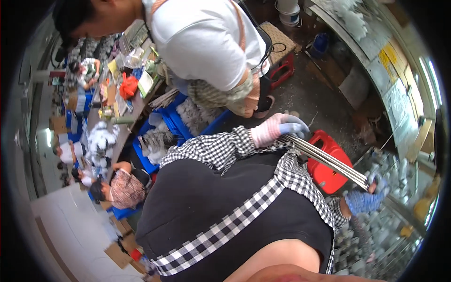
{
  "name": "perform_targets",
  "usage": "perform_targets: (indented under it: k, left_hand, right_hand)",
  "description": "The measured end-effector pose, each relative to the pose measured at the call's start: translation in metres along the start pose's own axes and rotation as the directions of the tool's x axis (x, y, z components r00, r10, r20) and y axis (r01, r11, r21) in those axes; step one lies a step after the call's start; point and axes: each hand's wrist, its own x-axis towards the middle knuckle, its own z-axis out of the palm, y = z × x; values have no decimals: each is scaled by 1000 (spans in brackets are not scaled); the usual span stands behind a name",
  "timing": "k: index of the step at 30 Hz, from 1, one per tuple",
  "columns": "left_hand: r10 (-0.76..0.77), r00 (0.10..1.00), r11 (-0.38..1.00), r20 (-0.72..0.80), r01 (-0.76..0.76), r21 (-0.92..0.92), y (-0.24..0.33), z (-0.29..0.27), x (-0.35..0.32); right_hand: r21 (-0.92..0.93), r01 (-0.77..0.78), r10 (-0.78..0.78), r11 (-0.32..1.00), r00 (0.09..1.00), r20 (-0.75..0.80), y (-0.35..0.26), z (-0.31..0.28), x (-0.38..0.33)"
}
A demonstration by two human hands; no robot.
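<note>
A bundle of thin, straight metal rods (331,162) slants across the space beside my black clothing and checked apron. My left hand (277,130), in a pinkish glove with grey-blue fingers, is closed around the upper-left end of the bundle. At the other end, my right hand (366,197), in a blue glove with a bare fingertip showing, grips the same rods. Part of the bundle near each palm is hidden by the gloves. Just behind the rods is a red plastic stool (326,169).
A person in a white shirt (202,44) stands close by, bending over a cluttered workbench (136,110). Blue bins (148,155) hold pale grey material. Many grey parts (361,239) lie near my right hand. Several other people work farther left.
</note>
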Motion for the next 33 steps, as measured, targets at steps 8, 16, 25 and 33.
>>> perform_targets:
  k: [8, 16, 25, 33]
  left_hand:
    - [1, 994, 984, 109, 18, -178, 5, 83, 123]
    - [-113, 926, 979, 360, 166, -120, -6, 115, 128]
    - [-99, 880, 983, 465, 12, 185, 35, 203, 187]
    - [-372, 855, 918, 361, 396, 8, -7, 117, 225]
  right_hand:
    - [-18, 305, -305, 952, 944, -125, -39, -10, 82]
    - [551, 181, -294, 814, 948, 122, -46, 26, -1]
    - [98, 226, -202, 969, 957, -209, -144, -35, 125]
    - [-737, 54, -381, 673, 880, -283, -147, -261, 258]
